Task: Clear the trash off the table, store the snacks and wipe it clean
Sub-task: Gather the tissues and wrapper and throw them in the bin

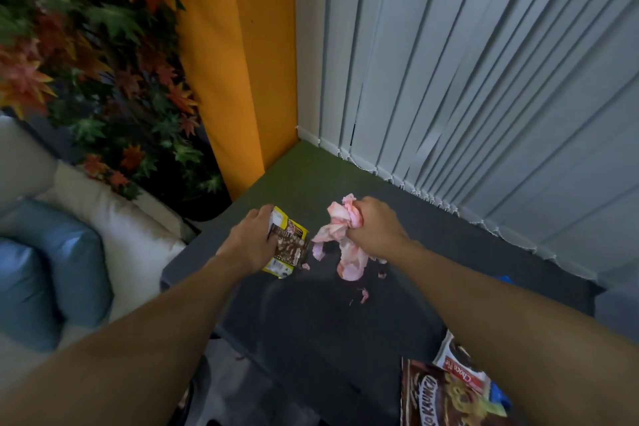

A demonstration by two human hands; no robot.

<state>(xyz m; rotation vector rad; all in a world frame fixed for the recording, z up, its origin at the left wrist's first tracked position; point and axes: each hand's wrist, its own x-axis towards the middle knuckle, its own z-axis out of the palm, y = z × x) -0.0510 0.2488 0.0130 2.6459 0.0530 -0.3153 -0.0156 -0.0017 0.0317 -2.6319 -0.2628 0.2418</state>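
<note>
On the dark grey table (311, 328), my left hand (249, 239) grips a yellow and brown snack wrapper (288, 245) near the far left edge. Just to its right, my right hand (375, 221) is closed around a wad of crumpled pink tissue (337, 228), part of which hangs down to the tabletop. Small pink tissue scraps (363, 294) lie on the table nearer to me. At the near right corner lie a brown Koko Krunch bag (439, 394) and a red and white Choco Pie pack (460, 365), partly hidden by my right forearm.
White vertical blinds (484, 79) run behind the table on the right. An orange pillar (238, 62) stands at the far corner. Left of the table are a plant with autumn leaves (86, 62) and a white sofa with a blue cushion (45, 273).
</note>
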